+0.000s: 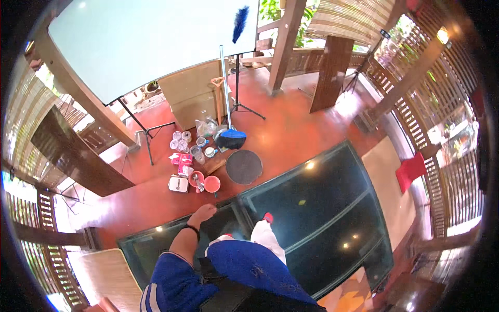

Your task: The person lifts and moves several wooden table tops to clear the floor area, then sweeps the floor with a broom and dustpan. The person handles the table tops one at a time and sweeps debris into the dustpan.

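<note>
Nearest, the person's blue sleeve and knee fill the lower middle. The left hand (204, 212) hangs at the near edge of the red floor (291, 132), fingers curled loosely inward and holding nothing that shows; whether it touches the dark glass floor panel (312, 208) beneath it cannot be told. The right hand is out of view, so its state cannot be told.

Just beyond the left hand sits a small orange-red bowl (212, 183), and beside it on the left a white box (178, 183) and a pink packet (184, 160). To the right lies a round dark mat (244, 167), flat on the floor. Farther back is a cluster of clear cups (179, 139) and a mug (210, 152).

The broom (231, 138) stands at the far edge of this clutter, head on the floor. Its long axis runs nearly upright along the metal handle (224, 83), leaning slightly away toward the white screen (145, 41).

In my judgement, a careless reach could knock over the crowded cups, or tip the leaning broom onto them.
</note>
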